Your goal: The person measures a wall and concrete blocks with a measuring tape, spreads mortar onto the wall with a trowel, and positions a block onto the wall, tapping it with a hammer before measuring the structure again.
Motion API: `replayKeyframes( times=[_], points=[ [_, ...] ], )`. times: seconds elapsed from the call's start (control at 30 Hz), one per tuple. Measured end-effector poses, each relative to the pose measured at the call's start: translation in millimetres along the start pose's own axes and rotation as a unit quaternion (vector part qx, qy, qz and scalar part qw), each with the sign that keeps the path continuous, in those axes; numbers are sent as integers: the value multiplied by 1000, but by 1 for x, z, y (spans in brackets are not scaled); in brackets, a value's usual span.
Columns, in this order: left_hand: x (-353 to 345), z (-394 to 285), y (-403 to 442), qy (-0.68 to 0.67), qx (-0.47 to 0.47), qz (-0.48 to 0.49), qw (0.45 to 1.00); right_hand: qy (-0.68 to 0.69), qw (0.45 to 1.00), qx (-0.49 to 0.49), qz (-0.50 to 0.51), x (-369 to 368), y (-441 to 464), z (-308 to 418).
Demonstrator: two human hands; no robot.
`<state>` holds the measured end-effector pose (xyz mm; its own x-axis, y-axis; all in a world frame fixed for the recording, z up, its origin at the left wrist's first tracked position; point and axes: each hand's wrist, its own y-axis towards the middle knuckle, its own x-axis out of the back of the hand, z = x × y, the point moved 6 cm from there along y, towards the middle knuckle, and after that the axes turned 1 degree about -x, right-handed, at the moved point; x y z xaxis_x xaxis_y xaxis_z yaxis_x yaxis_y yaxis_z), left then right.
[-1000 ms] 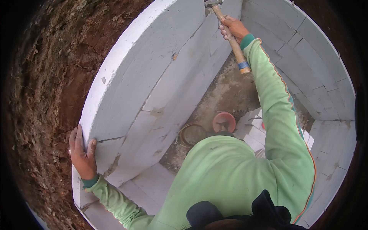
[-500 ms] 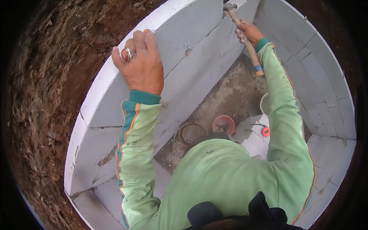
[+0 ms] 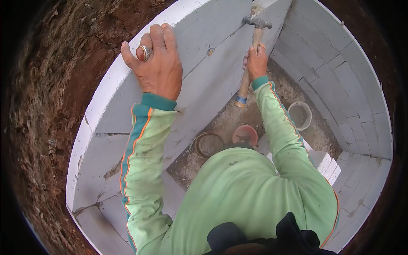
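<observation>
A hammer [image 3: 244, 87] with a wooden handle and a blue band near its end is gripped in my right hand [image 3: 257, 62]. Its metal head points up, close to the inner face of the pale block wall [image 3: 204, 29]. My left hand [image 3: 158, 63], with a ringed finger, rests on the top edge of the same wall. Its fingers are bent over the edge, slightly apart, and nothing is held in them. A small chipped spot shows on the wall between my hands.
Inside the walls, on the dirt floor [image 3: 276, 80], are a reddish bucket [image 3: 245, 135], a dark round container [image 3: 208, 144] and a whitish bucket [image 3: 300, 115]. White blocks [image 3: 325, 165] are stacked at my right side. Reddish earth [image 3: 51, 106] rises outside the left wall.
My left hand went from low on the wall's edge to farther up it. My right hand has drawn the hammer down and back from the wall's far end, turning it more upright.
</observation>
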<state>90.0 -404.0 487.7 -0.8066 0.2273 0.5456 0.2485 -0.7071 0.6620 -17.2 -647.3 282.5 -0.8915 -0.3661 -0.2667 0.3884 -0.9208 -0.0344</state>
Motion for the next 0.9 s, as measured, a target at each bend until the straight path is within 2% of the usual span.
replayKeyframes(
  times=[0.03, 0.13, 0.23, 0.27, 0.3, 0.33, 0.4, 0.47, 0.57, 0.67, 0.77, 0.9],
  points=[
    [1, 0, 0, 0, -2, -9, 1000, -24, 999, -6, 24, -5, -1, -3],
    [-3, 0, -1, 11, -15, -12, 1000, -28, 999, 10, 12, -6, -11, -6],
    [3, -2, 0, 77, 4, 43, 996, -14, 999, -1, 31, -4, -9, -11],
    [2, -5, 1, 28, 14, 4, 999, -37, 999, 1, 4, -3, -14, -9],
    [1, -3, -2, -9, 30, -31, 999, -27, 999, 14, 21, -2, -14, -12],
    [4, -4, -2, 20, 26, 18, 999, -35, 998, 17, 41, 0, -8, -15],
    [0, -8, -13, 14, 33, -38, 999, -50, 995, 9, 83, 10, -2, -17],
    [0, -7, -42, 0, 11, -1, 1000, -76, 991, 28, 103, 12, -9, -8],
    [-13, -9, -104, -59, 48, 85, 993, -98, 985, 65, 126, 9, -34, 17],
    [-21, 8, -175, -194, 180, 134, 955, -138, 971, 130, 143, 12, -49, 40],
    [-11, 28, -211, -207, 339, 140, 907, -146, 956, 182, 177, -6, -75, 87],
    [-10, 27, -224, -251, 400, 134, 871, -178, 904, 287, 262, -52, -91, 161]
  ],
)
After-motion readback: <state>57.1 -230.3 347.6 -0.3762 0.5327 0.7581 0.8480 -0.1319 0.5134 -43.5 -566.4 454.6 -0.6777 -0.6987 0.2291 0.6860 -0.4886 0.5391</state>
